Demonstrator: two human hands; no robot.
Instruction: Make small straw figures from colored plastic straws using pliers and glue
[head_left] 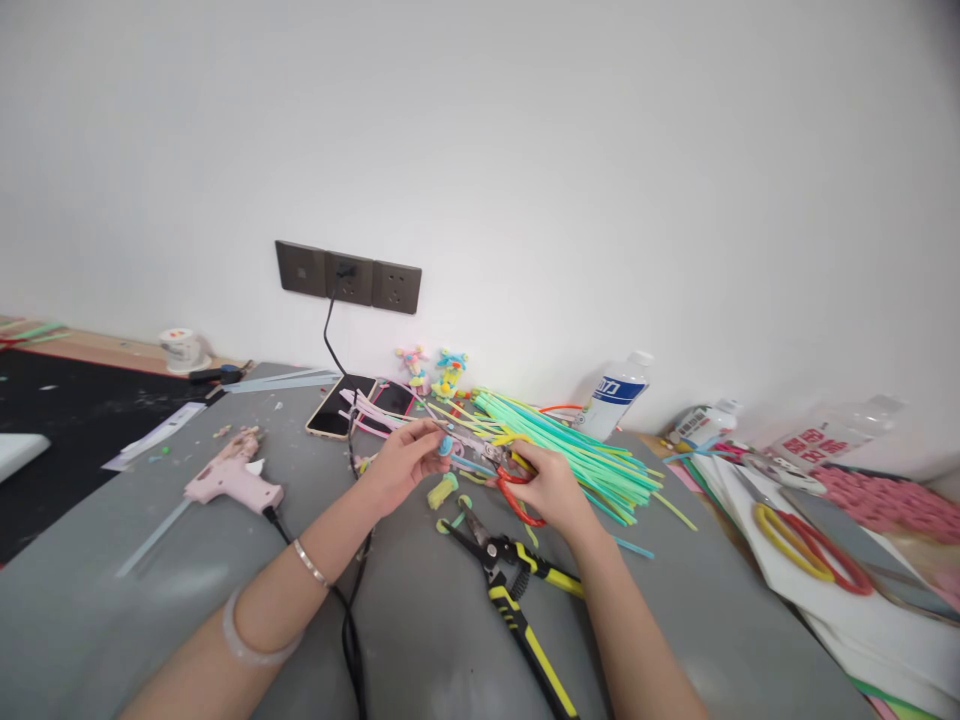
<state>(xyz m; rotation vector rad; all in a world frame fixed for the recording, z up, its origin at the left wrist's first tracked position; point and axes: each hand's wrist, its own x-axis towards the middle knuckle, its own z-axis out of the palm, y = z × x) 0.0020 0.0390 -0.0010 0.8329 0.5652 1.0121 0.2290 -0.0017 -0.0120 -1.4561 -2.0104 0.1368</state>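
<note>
Pinched between the fingers of my left hand [411, 465] is a small blue coiled piece [445, 446], likely pipe cleaner. My right hand [551, 488] grips scissors [519, 482] with red and yellow handles; their blades point left toward the blue piece, and whether they touch it I cannot tell. Below my hands lie long-nose pliers [495, 560] with black and yellow handles. A yellow-green coiled piece [442, 491] rests beside them. Behind my right hand spreads a bundle of green and teal pipe cleaners [577, 450].
A pink glue gun [234, 480] lies left, its black cord [352, 610] running under my left arm to the wall socket [349, 278]. Two phones [341, 405], small figures [450, 372] and a bottle [616, 398] stand or lie behind. More scissors [814, 550] rest on papers at right.
</note>
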